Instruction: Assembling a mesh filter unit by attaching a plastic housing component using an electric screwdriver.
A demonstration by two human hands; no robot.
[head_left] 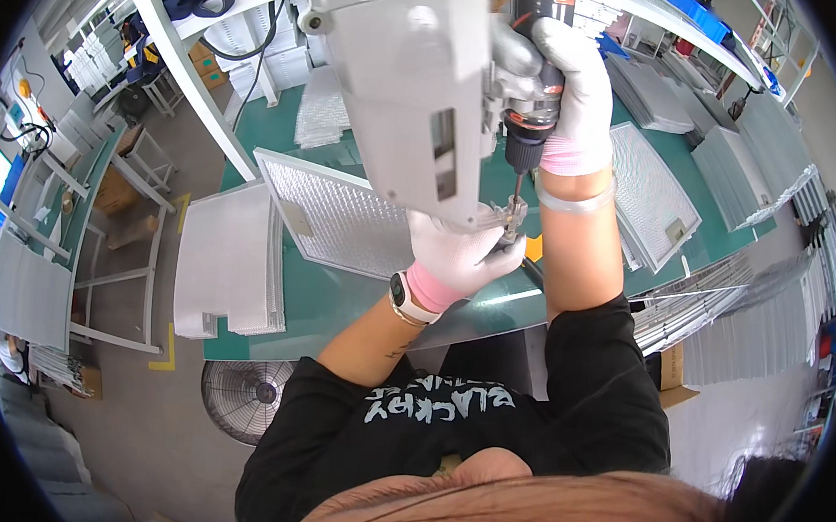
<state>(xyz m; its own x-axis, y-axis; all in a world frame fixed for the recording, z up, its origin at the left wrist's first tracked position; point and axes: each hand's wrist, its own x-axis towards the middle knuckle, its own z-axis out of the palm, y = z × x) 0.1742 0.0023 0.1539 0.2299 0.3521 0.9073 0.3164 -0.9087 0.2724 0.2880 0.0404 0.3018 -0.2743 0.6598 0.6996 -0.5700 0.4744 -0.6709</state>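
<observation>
My right hand (578,94), in a white glove with a pink cuff, grips a black-and-orange power screwdriver (529,134). The tool points down toward me, and its long thin bit (517,186) reaches a small metal fitting (511,221). That fitting sits at the lower end of a long light-grey housing (390,87), which is held up above the table and has a rectangular slot. My left hand (457,254), gloved likewise, is closed around the fitting at the housing's lower end. Its fingertips are beside the bit's tip; the exact contact is partly hidden.
On the green table (492,309) a framed mesh panel (335,213) leans behind my left hand. Stacked grey sheets (227,259) lie at the left, another mesh panel (654,194) at the right. A shelf post (186,65) rises at the left; a floor fan (247,399) stands below.
</observation>
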